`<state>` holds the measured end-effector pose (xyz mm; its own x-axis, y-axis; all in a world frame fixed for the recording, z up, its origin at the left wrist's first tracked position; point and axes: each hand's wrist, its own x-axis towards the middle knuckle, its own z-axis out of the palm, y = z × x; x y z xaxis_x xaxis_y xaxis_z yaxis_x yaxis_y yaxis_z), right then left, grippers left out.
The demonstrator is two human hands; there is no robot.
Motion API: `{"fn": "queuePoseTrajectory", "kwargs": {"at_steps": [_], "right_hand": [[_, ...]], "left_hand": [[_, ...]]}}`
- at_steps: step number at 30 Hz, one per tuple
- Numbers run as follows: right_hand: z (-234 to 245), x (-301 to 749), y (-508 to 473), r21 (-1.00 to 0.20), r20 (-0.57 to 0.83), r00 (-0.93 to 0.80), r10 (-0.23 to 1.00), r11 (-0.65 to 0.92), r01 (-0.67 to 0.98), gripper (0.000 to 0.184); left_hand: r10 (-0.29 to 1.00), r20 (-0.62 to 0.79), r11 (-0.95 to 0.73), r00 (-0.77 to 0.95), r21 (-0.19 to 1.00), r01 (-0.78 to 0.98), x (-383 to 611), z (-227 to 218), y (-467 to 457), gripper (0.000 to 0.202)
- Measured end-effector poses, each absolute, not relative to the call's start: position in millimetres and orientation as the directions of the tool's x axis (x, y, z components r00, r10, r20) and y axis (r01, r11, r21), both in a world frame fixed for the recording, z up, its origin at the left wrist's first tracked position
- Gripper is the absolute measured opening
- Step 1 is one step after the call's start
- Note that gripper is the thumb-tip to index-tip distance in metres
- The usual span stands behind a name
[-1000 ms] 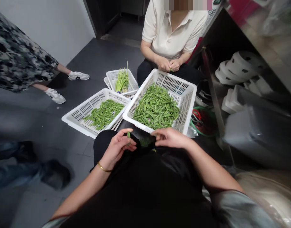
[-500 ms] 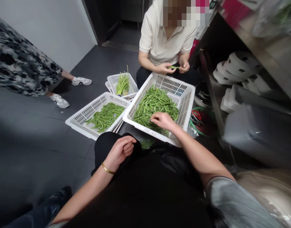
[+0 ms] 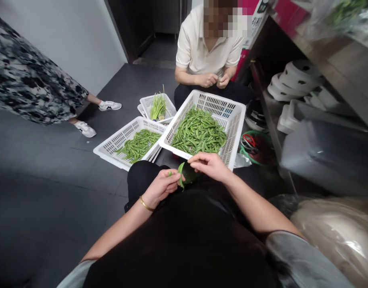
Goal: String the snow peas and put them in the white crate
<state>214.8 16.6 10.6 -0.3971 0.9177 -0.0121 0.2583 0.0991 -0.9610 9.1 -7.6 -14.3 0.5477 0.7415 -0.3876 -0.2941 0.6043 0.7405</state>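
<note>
My left hand, with a gold bangle at its wrist, pinches a green pea pod upright over my lap. A small green tip also pokes out between its fingers. Just to the right, my right hand is closed with thumb and fingers together, by the near rim of the large white basket. Whether anything sits in its fingertips cannot be made out. A heap of pea pods lies in that basket. A second white basket to the left holds a smaller pile of pods.
Across the basket a person in a cream shirt sits with both hands together. Another person's patterned skirt and white shoes are at left. A small basket holds green stalks. Shelves with white containers line the right.
My right hand has come back out of the large basket towards me. My left hand has moved right and now holds a pea pod. The pod in the other person's hands is no longer visible.
</note>
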Motion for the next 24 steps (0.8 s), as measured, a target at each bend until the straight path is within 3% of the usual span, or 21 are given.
{"fn": "queuePoseTrajectory", "kwargs": {"at_steps": [5,7,9,11,12,15,19,21,24], "right_hand": [[15,204,23,-0.868,0.178,-0.426,0.887,0.345,0.356,0.013],[11,199,20,-0.736,0.289,-0.460,0.840,0.502,0.455,0.014],[5,194,16,-0.528,0.402,-0.473,0.784,0.620,0.580,0.018],[1,192,13,-0.367,0.477,-0.473,0.741,0.657,0.659,0.020],[0,192,12,-0.345,0.496,-0.464,0.734,0.657,0.671,0.021],[4,197,15,-0.507,0.468,-0.398,0.789,0.609,0.611,0.017],[13,204,24,-0.824,0.229,-0.394,0.890,0.393,0.408,0.010],[13,204,28,-0.889,0.143,-0.458,0.877,0.317,0.331,0.012],[14,204,32,-0.904,0.133,-0.568,0.812,0.334,0.267,0.016]], "left_hand": [[0.698,-0.376,0.630,0.609,0.727,-0.273,5,-9,-14,0.025],[0.682,-0.381,0.653,0.625,0.701,-0.285,7,-10,-14,0.024],[0.669,-0.383,0.683,0.636,0.656,-0.323,10,-13,-12,0.021],[0.677,-0.390,0.699,0.624,0.605,-0.381,12,-16,-9,0.019],[0.689,-0.396,0.698,0.607,0.588,-0.408,13,-18,-8,0.019],[0.717,-0.395,0.676,0.575,0.596,-0.434,11,-22,-5,0.019],[0.681,-0.355,0.672,0.640,0.649,-0.356,4,-20,-5,0.019],[0.660,-0.357,0.675,0.662,0.668,-0.313,2,-17,-5,0.019],[0.611,-0.384,0.701,0.692,0.669,-0.248,-1,-12,-4,0.021]]}}
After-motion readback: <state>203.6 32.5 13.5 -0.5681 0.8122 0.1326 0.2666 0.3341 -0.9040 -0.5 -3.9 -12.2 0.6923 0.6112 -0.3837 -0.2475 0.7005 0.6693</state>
